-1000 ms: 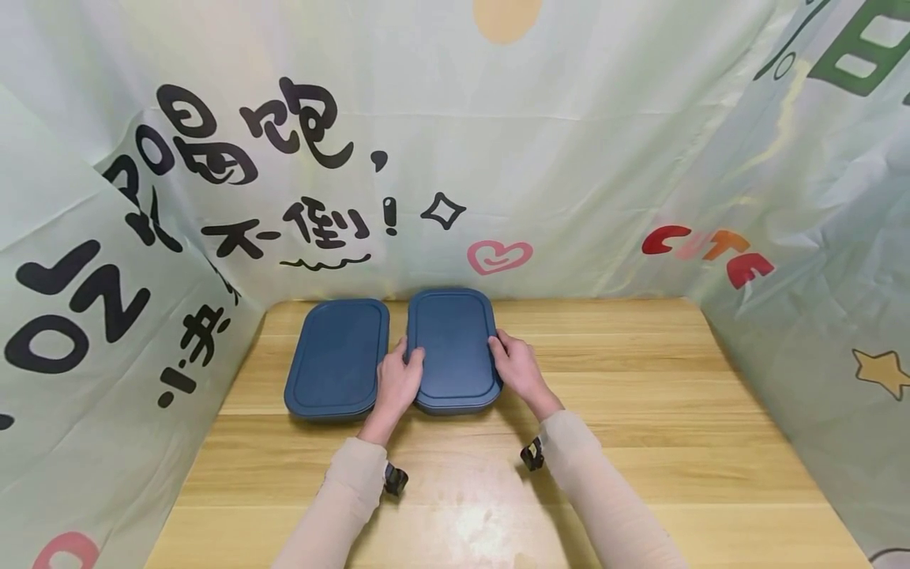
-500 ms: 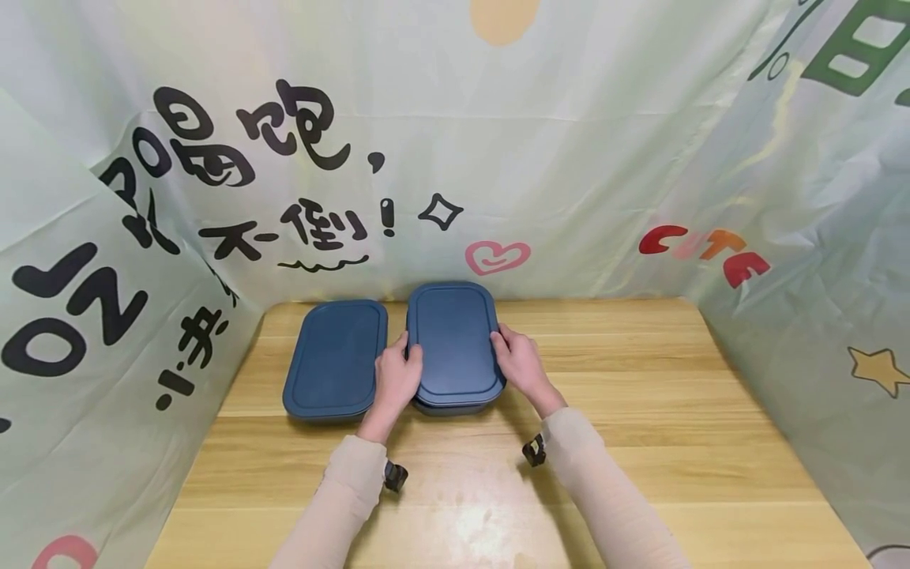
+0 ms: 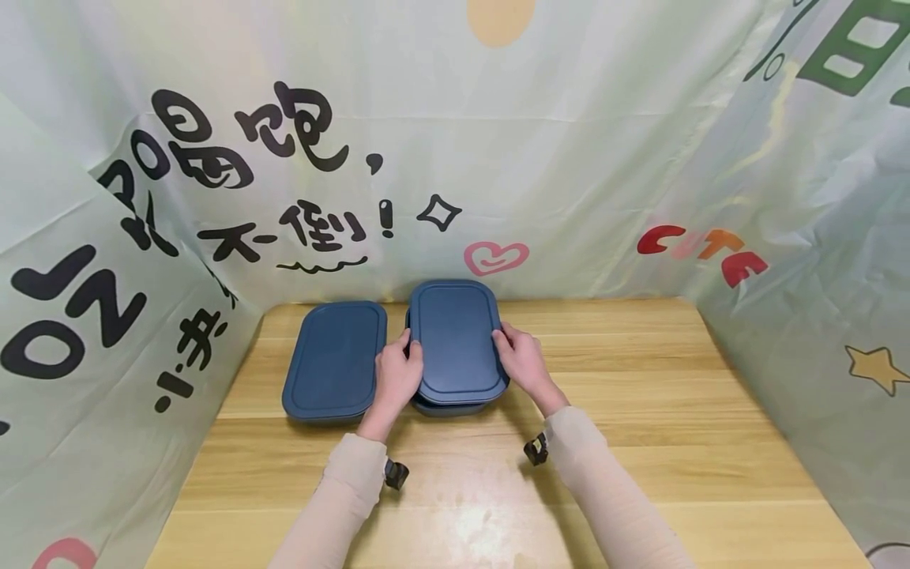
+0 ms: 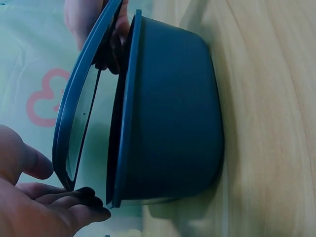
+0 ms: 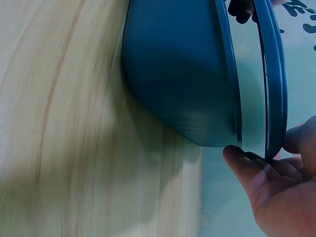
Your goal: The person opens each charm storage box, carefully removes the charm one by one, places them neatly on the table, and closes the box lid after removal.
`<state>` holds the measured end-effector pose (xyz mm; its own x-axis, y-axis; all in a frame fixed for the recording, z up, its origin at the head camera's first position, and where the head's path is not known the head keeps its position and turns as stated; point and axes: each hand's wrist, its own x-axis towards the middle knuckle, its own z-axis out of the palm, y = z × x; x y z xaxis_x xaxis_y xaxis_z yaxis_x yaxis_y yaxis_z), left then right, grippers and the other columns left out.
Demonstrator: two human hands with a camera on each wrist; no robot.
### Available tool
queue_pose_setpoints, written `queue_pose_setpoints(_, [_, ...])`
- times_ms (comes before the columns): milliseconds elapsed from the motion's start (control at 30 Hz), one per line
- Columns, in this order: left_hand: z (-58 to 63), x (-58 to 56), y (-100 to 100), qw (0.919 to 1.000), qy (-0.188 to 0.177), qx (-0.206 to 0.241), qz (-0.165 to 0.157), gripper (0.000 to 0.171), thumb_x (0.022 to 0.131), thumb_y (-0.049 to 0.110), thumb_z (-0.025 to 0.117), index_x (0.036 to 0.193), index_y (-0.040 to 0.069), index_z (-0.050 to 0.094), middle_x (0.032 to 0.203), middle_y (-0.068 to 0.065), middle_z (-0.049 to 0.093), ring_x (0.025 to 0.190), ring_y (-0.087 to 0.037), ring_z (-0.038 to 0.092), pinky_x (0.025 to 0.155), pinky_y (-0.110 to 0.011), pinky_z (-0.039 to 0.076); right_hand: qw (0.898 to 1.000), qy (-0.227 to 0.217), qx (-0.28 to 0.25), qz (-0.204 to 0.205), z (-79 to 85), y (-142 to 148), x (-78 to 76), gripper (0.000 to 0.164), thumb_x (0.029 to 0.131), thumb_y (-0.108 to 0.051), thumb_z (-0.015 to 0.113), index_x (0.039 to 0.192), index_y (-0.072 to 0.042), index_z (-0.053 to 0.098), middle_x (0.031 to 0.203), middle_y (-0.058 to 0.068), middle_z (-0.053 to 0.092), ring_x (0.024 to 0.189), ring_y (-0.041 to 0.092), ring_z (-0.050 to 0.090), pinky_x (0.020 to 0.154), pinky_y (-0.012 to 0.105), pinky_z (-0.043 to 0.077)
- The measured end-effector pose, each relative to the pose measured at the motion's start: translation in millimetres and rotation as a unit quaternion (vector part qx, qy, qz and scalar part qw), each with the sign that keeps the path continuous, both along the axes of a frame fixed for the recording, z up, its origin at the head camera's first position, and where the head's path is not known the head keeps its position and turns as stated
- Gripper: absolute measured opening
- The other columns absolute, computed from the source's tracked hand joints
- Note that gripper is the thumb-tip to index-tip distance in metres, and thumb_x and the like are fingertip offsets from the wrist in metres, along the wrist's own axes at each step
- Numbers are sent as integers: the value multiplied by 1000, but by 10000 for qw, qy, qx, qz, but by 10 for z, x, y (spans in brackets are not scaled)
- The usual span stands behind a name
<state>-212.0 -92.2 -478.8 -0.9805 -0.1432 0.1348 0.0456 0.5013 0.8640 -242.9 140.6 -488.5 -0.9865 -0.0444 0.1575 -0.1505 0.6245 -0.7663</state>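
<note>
A blue rectangular lid (image 3: 457, 341) is raised over a deep blue box (image 4: 170, 108) standing on the table. Both wrist views show a gap between lid and box rim. My left hand (image 3: 400, 374) pinches the lid's left edge, thumb on top and fingers beneath. On the opposite edge, my right hand (image 3: 524, 362) grips the same way, its fingers (image 5: 242, 165) under the lid near the box rim. From the head view the lid covers most of the box, so its inside is hidden. To the left lies a second blue box with its lid on (image 3: 336, 359).
The wooden table (image 3: 640, 379) meets a printed fabric backdrop (image 3: 569, 182) right behind the boxes. More fabric hangs along the left and right sides. Little space separates the two boxes, and my left hand is in front of that gap.
The lid has come up off the middle box and shifted slightly right, lifted by both hands. The left box has stayed in place.
</note>
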Motion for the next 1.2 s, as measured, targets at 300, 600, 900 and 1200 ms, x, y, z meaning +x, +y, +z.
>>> queue_pose_setpoints(300, [60, -6, 49, 9999, 150, -26, 25, 45, 107, 17, 54, 148, 0, 58, 55, -8, 57, 46, -12, 33, 58, -31, 38, 10000, -22, -59, -64, -17, 52, -8, 45, 111, -21, 53, 146, 8, 58, 140, 29, 64, 125, 41, 67, 105, 55, 54])
queue_pose_setpoints(600, [125, 21, 118, 9993, 171, 314, -137, 47, 108, 17, 54, 152, 2, 54, 51, 3, 49, 42, -7, 34, 51, -27, 36, 9982, -407, -437, -113, -13, 78, 11, 50, 112, -23, 52, 150, 9, 52, 148, 29, 58, 138, 42, 58, 111, 54, 50])
queue_pose_setpoints(900, [201, 31, 174, 9977, 87, 618, -267, 49, 107, 17, 58, 153, 2, 53, 140, -22, 67, 113, -28, 75, 94, -44, 61, 9966, -590, -540, -173, -34, 130, 8, 52, 112, -25, 50, 152, 9, 49, 148, 31, 58, 137, 43, 59, 111, 54, 51])
queue_pose_setpoints(1200, [284, 34, 261, 9928, 10, 1127, -408, 50, 104, 13, 63, 150, -2, 55, 140, -26, 65, 126, -34, 69, 102, -46, 57, 9955, -760, -541, -194, -91, 178, 7, 53, 112, -25, 49, 151, 10, 50, 147, 33, 58, 136, 45, 59, 110, 56, 51])
